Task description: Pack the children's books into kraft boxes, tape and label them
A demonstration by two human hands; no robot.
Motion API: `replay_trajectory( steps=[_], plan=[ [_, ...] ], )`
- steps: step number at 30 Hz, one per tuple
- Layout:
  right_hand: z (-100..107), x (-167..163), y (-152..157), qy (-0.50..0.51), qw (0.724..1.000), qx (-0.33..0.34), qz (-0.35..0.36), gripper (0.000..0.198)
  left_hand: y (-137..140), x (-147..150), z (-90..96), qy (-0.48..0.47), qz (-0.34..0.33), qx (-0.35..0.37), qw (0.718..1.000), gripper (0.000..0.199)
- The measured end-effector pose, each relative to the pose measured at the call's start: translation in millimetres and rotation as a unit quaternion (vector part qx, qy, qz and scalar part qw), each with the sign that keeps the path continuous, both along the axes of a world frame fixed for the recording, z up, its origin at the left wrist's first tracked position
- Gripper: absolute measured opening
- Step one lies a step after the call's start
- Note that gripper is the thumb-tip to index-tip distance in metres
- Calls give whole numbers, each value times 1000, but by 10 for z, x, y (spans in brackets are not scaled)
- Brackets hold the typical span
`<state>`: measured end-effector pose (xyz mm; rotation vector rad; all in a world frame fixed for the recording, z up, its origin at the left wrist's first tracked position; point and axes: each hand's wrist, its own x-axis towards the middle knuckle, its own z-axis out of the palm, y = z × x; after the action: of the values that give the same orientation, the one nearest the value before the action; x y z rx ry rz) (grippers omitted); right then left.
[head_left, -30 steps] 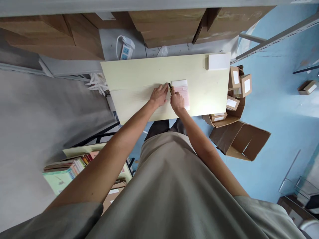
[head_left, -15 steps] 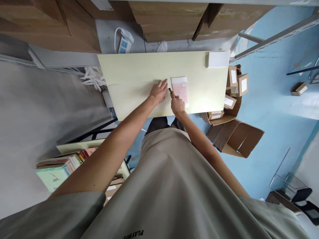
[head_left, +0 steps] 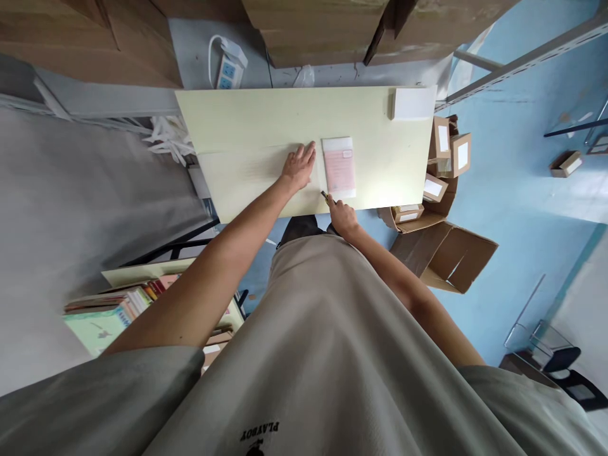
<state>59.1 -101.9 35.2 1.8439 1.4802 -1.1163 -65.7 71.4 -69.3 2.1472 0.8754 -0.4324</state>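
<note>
My left hand lies flat with fingers spread on the pale yellow tabletop, just left of a pink and white packet. A narrow whitish strip runs along the packet's left side, between it and my fingers. My right hand is closed round a utility knife, yellow and black, near the table's front edge. The knife's tip points up and left, by the packet's lower left corner. Most of its handle is hidden in my fingers.
A white box sits at the table's back right corner. Behind the table are a power strip and large cartons. An open carton and several small boxes stand to the right. Books are stacked at lower left.
My right hand has drawn the knife toward me, from beside the packet's middle to its lower left corner. My left hand stays pressed down in nearly the same place.
</note>
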Motion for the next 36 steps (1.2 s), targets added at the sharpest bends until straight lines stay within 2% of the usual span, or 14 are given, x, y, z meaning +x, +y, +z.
replay_trajectory(
  steps=[5,11,14,17,19,21,24,27,29,32,34,36],
  plan=[
    [89,-31,-105,57,997,-30,45,65,-34,19,5,-2,7,7,1000,122],
    [318,58,-92,60,998,-18,25,64,-85,97,65,5,42,14,999,121],
    [502,246,-16,50,998,21,-14,67,-78,84,121,9,59,2,998,125],
    [702,479,176,73,989,113,-53,70,-77,36,282,-12,63,-14,998,124],
    [831,616,413,104,970,207,-67,74,-62,-4,476,-32,57,-13,998,119],
    [968,713,764,125,942,302,-69,80,2,-44,748,-52,65,11,996,112],
    [1229,774,1486,117,896,425,-47,80,246,-104,1291,-133,91,95,982,102],
    [1560,758,2291,95,851,517,-1,67,629,-174,1918,-219,119,196,948,96],
    [1752,729,2769,92,829,552,26,57,876,-231,2304,-246,137,251,926,93],
    [1848,700,3328,78,824,559,47,48,1095,-322,2716,-257,169,309,900,90],
    [1762,709,3607,65,825,558,61,49,1105,-373,2847,-255,191,333,887,89],
    [1622,739,3818,59,820,564,78,61,1026,-412,2870,-254,208,344,880,89]
  ],
)
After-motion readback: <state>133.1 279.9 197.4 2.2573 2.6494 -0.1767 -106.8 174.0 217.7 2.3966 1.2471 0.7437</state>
